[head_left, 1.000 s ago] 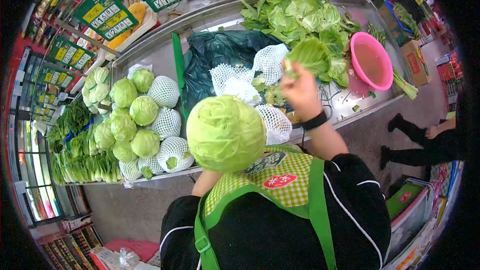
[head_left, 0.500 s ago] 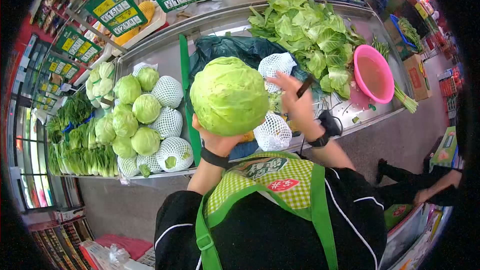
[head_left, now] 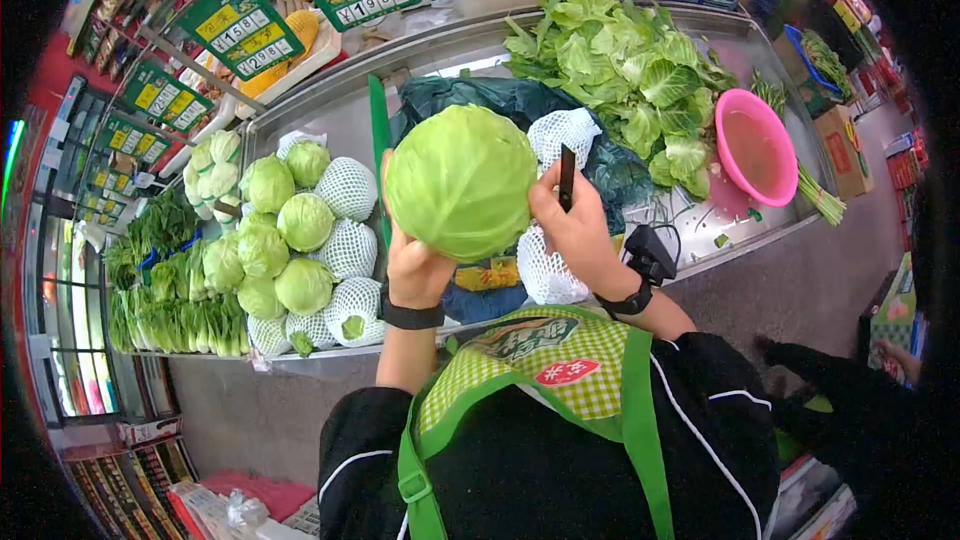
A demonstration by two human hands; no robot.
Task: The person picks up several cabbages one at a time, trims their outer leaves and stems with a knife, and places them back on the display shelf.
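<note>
A large round green cabbage (head_left: 462, 180) is held up over the stall counter. My left hand (head_left: 418, 270) wraps its lower left side, with part of the fingers hidden behind it. Close at the cabbage's right edge, my right hand (head_left: 580, 238) grips a slim black knife-like tool (head_left: 567, 178), which points upward; a blade does not show clearly. Beside and below that hand lies a white foam net (head_left: 548, 270). A second white net (head_left: 562, 135) rests above it on dark green plastic (head_left: 470, 95).
Cabbages (head_left: 305, 221), some in foam nets, are stacked left of a green divider (head_left: 377, 130). Loose cabbage leaves (head_left: 630, 60) pile up at the back right, beside a pink basin (head_left: 730, 155) of murky water. A black device (head_left: 652, 255) sits near my right wrist. Price signs (head_left: 240, 25) hang along the back.
My right hand has come down and left to the cabbage's edge, the tool now upright. The cabbage has turned in my left hand, showing a smoother leaf. A person at the right has shifted.
</note>
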